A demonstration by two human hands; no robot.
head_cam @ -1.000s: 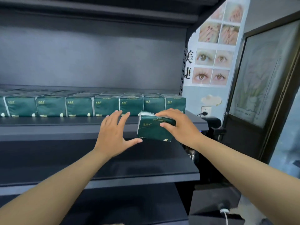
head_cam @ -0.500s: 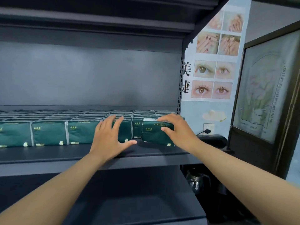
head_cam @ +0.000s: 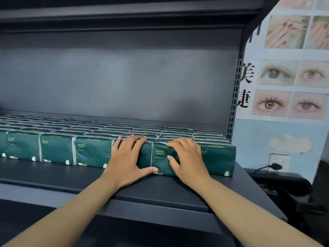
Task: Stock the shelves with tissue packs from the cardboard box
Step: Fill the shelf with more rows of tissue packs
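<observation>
Dark green tissue packs (head_cam: 57,150) stand in tight rows, several deep, across a dark grey shelf (head_cam: 71,177). My left hand (head_cam: 127,161) presses flat, fingers straight, against the front of one front-row pack (head_cam: 146,155). My right hand (head_cam: 188,161) holds the neighbouring tissue pack (head_cam: 160,161), which stands on the shelf in the front row; the fingers bend over its top edge and the thumb lies on its front face. One more pack (head_cam: 220,157) closes the row at the right end. The cardboard box is out of view.
A perforated shelf upright (head_cam: 236,97) bounds the right side, and another shelf (head_cam: 124,15) hangs overhead. On the wall beyond are a poster of eyes and nails (head_cam: 288,90) and a socket with a plug (head_cam: 277,162). A dark object (head_cam: 284,186) stands low right.
My right hand carried the pack up from below the shelf and set it into the front row. My left hand came forward onto the pack beside it. The view moved closer.
</observation>
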